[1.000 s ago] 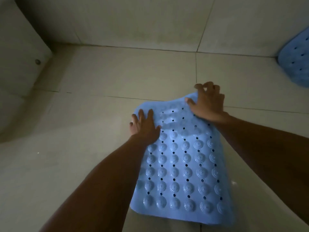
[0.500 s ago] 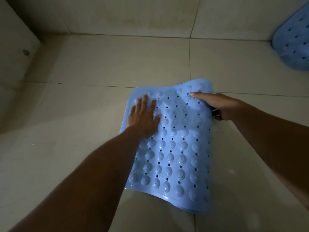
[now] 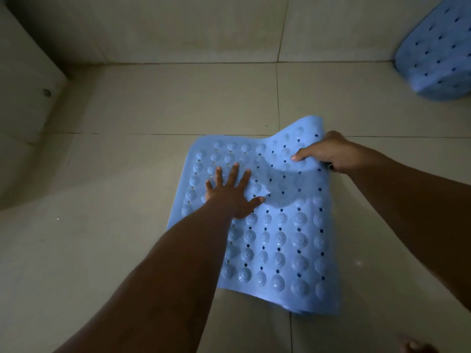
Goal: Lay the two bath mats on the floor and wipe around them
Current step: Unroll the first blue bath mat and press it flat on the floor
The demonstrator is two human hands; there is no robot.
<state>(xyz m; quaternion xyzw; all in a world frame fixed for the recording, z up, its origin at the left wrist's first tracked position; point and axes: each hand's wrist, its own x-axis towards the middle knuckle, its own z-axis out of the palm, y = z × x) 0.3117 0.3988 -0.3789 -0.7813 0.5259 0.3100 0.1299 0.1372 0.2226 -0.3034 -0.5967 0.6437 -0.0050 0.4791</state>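
We see a pale beige tiled floor (image 3: 89,200). On it lies 1 blue rubber bath mat (image 3: 280,238), studded with suction cups and holes, its far right corner raised. Beyond and right of that mat, a 2nd blue perforated mat (image 3: 438,59) rests by the wall (image 3: 191,34).

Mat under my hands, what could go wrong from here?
1. The right hand holds the mat by its far right corner, lifted and wavy; let go carelessly, it may stay curled and become a trip edge.
2. Only the left hand presses it flat; the floor tiles look glossy, so the mat might slide as you smooth it.
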